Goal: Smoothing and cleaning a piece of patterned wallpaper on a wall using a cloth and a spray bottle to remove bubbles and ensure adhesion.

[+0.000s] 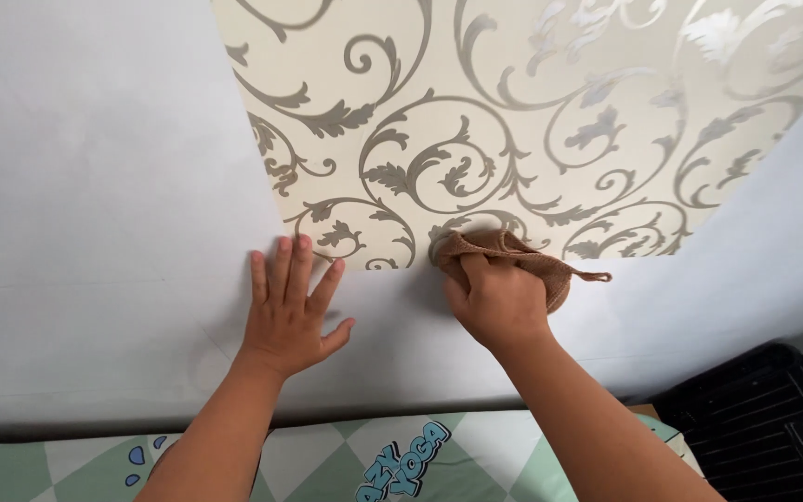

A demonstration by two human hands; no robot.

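Under our right hand (497,302) sits a brown cloth (513,256), pressed against the bottom edge of a sheet of wallpaper (513,121). Our fingers are curled and closed on the cloth, which bunches above and to the right of the knuckles, with a small loop sticking out on its far right side. The wallpaper is cream with grey scrolling leaf patterns, and it lies on a plain white wall (95,186). Our left hand (292,311) is just to the left of the cloth, well apart from it, held flat with fingers spread and holding nothing. Its fingertips touch the wall right at the lower left corner of the wallpaper. Below our forearms we see a pale green and white checked mat (327,460) with cartoon lettering. A dark striped fabric (755,409) lies at the lower right.
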